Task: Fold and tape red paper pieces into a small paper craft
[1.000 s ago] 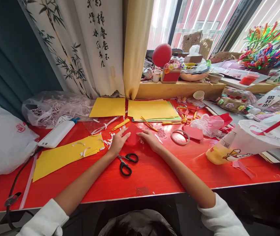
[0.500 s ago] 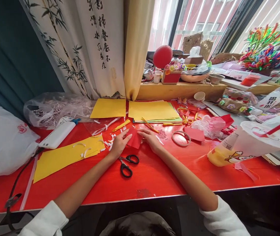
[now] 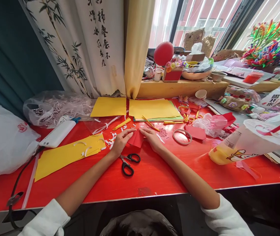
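Note:
A small piece of red paper is held between my two hands above the red table. My left hand pinches its upper left edge, and my right hand pinches the upper right. The fingertips of both hands nearly meet at the top of the paper. Just below lie black-handled scissors, their blade tips hidden under my left wrist. White paper scraps are scattered left of my left hand. Beyond the hands are a yellow pen-like tool and a thin yellow stick.
Yellow paper sheets lie at the back, and yellow strips at left. A tape roll and red paper squares sit to the right. A tilted drink cup stands near the right edge; a white plastic bag fills the left.
Both hands have drawn closer together along the paper's top edge. The red paper now hangs a little lower and appears bent between the fingers. The camera view has shifted slightly.

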Available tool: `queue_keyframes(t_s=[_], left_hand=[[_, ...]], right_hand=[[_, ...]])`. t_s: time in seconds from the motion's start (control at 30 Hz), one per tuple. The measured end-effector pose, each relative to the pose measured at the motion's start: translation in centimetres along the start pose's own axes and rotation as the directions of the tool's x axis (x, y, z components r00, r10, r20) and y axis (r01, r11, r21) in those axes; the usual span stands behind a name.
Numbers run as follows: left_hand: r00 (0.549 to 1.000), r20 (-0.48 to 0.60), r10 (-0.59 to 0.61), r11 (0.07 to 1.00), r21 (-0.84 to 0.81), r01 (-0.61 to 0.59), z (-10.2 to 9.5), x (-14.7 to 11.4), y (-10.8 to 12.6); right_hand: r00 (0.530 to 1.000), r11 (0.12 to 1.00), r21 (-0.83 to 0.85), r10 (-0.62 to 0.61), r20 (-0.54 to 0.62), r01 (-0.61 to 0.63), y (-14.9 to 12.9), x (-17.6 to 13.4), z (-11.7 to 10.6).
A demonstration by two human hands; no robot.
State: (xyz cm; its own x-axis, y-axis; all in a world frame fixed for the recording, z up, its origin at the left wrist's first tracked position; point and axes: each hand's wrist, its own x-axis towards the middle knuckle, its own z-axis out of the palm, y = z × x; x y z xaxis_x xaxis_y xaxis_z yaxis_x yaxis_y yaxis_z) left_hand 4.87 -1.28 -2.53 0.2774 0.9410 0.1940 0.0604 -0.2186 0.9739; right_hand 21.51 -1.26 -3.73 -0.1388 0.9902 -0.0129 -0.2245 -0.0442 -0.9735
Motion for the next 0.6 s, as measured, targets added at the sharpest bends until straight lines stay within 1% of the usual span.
queue_keyframes(t_s=[0.07,0.27,0.37,0.6], left_hand=[[1.000,-0.001,0.003,1.000,-0.005,-0.003,0.05,-0.01,0.08],[0.997,-0.071,-0.030,0.998,0.056,0.034,0.08,0.14,-0.15],[0.998,-0.049,-0.031,0.998,0.061,0.034,0.14,0.03,-0.09],[1.000,-0.009,0.008,0.982,0.190,-0.006,0.13,-0.18,-0.11]], right_hand=[[1.000,1.000,-0.010,-0.016,-0.009,0.015,0.07,0.05,0.03],[0.999,0.997,-0.065,-0.042,-0.021,0.040,0.03,0.01,0.23],[0.999,0.995,-0.084,-0.049,-0.021,0.048,-0.06,-0.10,0.35],[0.998,0.991,-0.123,-0.050,-0.042,0.045,-0.27,-0.30,0.66]])
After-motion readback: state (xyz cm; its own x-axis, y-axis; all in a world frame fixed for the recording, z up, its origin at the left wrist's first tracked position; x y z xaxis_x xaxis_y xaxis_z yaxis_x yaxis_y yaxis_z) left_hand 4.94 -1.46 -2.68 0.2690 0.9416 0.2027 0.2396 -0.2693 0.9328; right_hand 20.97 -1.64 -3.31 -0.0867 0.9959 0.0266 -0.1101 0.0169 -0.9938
